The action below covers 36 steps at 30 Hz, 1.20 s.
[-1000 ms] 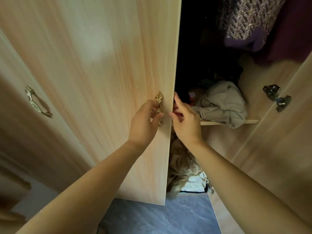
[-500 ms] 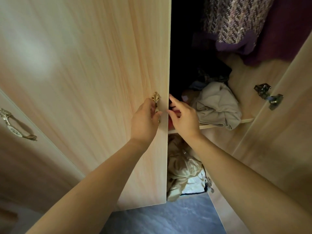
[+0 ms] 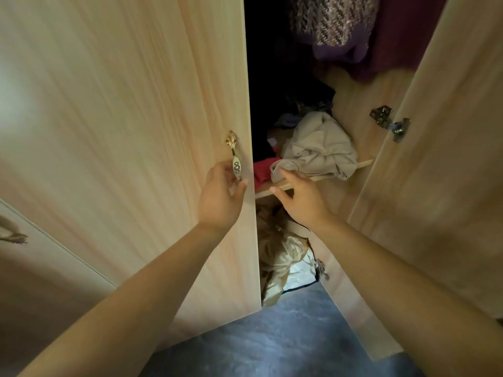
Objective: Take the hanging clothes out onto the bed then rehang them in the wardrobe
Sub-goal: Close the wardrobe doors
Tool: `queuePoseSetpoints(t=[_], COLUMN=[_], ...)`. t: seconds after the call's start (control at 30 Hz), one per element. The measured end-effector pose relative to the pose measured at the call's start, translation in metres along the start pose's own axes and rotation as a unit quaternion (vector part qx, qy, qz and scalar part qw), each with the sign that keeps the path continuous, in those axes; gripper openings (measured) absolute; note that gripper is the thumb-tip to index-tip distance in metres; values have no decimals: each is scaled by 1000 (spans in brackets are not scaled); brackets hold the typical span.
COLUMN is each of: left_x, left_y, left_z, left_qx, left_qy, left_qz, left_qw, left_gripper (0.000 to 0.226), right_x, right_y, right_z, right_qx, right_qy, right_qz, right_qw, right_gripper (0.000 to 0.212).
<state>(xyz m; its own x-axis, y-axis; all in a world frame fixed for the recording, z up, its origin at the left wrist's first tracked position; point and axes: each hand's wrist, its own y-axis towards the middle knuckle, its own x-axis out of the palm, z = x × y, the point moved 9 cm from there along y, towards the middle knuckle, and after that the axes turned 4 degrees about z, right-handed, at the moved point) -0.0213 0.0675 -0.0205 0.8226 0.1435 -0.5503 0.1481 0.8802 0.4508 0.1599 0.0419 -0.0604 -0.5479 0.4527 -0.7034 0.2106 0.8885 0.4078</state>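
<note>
**Wardrobe door half open, hanging clothes waiting above**

While the left hand [image 3: 220,197] is curling its grip around the ornate gold handle [image 3: 234,156] of the wardrobe door [image 3: 152,131], the right hand [image 3: 302,197] is hovering with fingers apart and empty, just in front of the shelf edge [image 3: 362,164]. A beige garment [image 3: 318,148] and something red [image 3: 264,171] are lying crumpled on that shelf, and more fabric is bunched below it. The hanging clothes [image 3: 334,20], a tweed-patterned piece beside a dark purple one, are dangling at the top of the opening, well apart from both hands; their hangers and rail are sitting out of view. These garments are looking soft and limp, the knit probably somewhat heavy, so taking hold at the hanger hook or shoulders would likely be keeping them from slipping off. The bed is not showing.
</note>
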Motion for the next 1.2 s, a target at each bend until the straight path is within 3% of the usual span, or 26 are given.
queuePoseSetpoints(t=[0.17,0.43,0.67,0.83,0.93,1.1,1.2], left_x=[29,109,188,235,265,302,314], left_y=[-68,-122,-171,-198,-206,-206,-208], left_z=[-18,68,163,231,270,335,366], left_qx=[3,177,294,323,331,296,253], left_qy=[113,155,114,96,79,51,21], left_qz=[-118,-246,-309,-324,-312,-233,-172], left_qw=[987,940,897,884,887,925,952], left_gripper=[80,86,83,89,81,76,87], right_x=[-19,-103,-217,-294,-330,-373,-385], right_y=[-68,-195,-277,-311,-316,-308,-299], right_z=[37,91,126,158,185,242,272], right_qx=[94,227,286,289,280,236,202], right_qy=[-119,-198,-243,-257,-256,-217,-194], right_qz=[-61,-33,74,140,150,125,98], right_qw=[987,953,924,911,913,939,955], right_gripper=[67,62,57,56,58,58,57])
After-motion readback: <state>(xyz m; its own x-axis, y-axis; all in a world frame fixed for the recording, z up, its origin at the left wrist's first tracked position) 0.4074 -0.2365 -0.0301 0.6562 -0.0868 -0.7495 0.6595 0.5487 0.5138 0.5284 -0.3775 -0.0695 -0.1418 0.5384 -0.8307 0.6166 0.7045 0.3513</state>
